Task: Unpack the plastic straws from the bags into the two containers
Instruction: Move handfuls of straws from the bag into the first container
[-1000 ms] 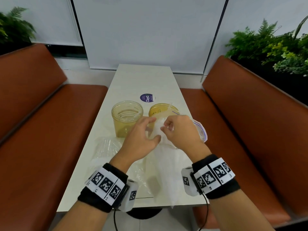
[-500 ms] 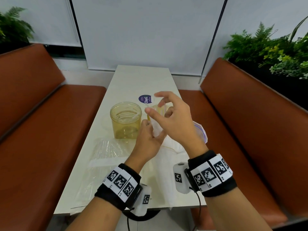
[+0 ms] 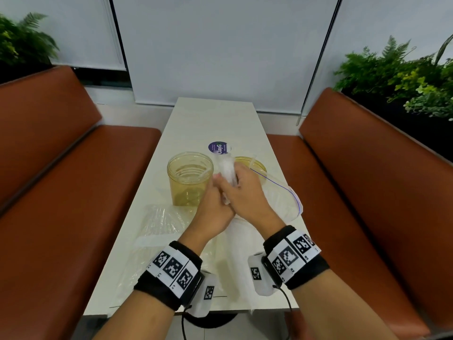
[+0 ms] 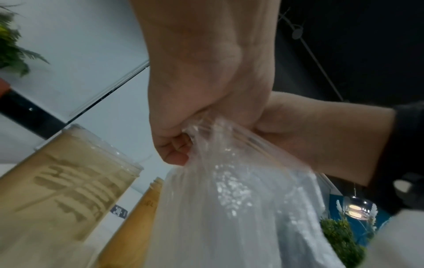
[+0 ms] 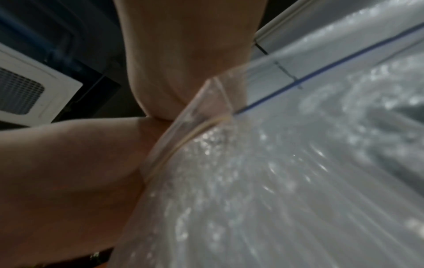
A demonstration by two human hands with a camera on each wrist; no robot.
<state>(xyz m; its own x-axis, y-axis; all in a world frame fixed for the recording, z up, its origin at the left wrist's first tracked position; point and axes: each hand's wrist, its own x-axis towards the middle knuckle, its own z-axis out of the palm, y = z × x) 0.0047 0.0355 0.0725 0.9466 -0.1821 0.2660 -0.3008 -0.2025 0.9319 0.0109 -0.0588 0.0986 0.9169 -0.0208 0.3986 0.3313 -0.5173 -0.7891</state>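
Note:
My right hand [image 3: 241, 185] grips a bundle of clear plastic straws [image 3: 227, 169] that sticks up between the two jars. Pressed against it, my left hand [image 3: 215, 195] pinches the clear zip bag [image 3: 282, 195], fingers [image 4: 174, 145] curled into the film [image 4: 229, 181]. The bag's blue-lined mouth [image 5: 321, 72] gapes to the right; straws [image 5: 275, 181] show through it. Two yellowish see-through jars stand open: the left jar [image 3: 190, 177] holds a few straws, and the right jar [image 3: 256, 165] is partly hidden behind my right hand.
A second clear bag of straws [image 3: 161, 222] lies flat on the white table [image 3: 215, 119] near my left wrist. A round purple sticker [image 3: 218, 147] is beyond the jars. Brown benches [image 3: 73, 192] flank the narrow table on both sides.
Half a second ago my right hand was raised and open over the right jar. It has come back down and taken hold of the straw bundle. My left hand stayed on the bag.

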